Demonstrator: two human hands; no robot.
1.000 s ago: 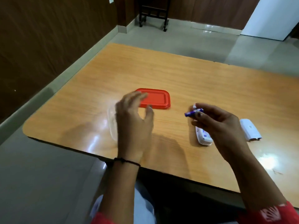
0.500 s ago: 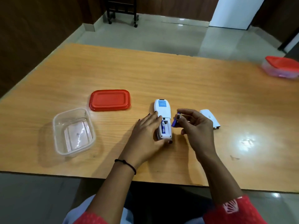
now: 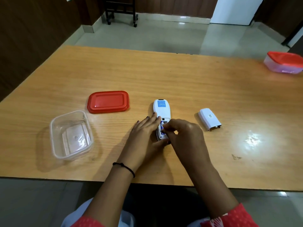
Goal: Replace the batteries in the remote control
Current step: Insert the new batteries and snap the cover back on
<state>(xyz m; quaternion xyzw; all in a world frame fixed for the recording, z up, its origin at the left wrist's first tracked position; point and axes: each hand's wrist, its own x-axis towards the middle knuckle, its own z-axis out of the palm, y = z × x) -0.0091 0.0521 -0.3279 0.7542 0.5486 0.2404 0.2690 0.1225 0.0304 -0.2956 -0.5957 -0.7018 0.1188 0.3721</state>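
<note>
A white remote control lies face down on the wooden table, its battery bay uncovered. My left hand lies flat against the remote's left side and near end, steadying it. My right hand hovers over the bay with fingertips pinched on a blue battery, pressing it into the compartment. My right hand hides most of the bay. The white battery cover rests on the table to the right, apart from both hands.
A clear plastic container stands open at the left, its red lid beside it farther back. A second container with a red lid sits at the far right edge. A dark wheeled stand is on the floor beyond.
My left hand moved from the clear container to the remote. My right hand lowered the blue battery from above the remote down into the bay. The view shifted right.
</note>
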